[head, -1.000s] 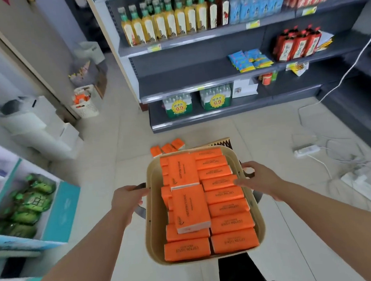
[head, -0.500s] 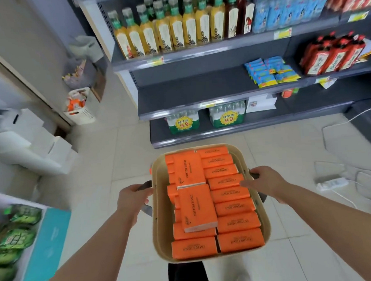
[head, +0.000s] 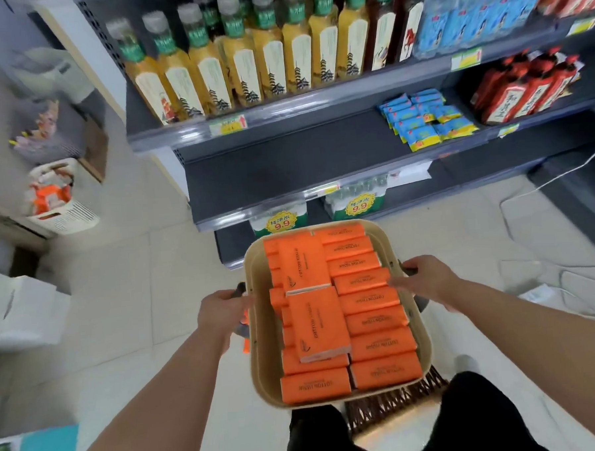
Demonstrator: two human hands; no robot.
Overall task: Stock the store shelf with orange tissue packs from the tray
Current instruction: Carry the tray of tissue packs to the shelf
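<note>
Both hands, left hand and right hand, have fingers wrapped around the tray handles, keeping orange tissue packs level at lower center, facing the bare middle shelf.

Bright, even indoor light, soft faint shadows on the pale floor, motion blur smearing the left side, wide-angle bending of the shelf edges, centre fairly sharp

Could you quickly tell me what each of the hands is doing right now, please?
Left hand: closed on the tray's dark left handle.
Right hand: gripping the tray's right handle, fingers reaching over the rim.
</note>
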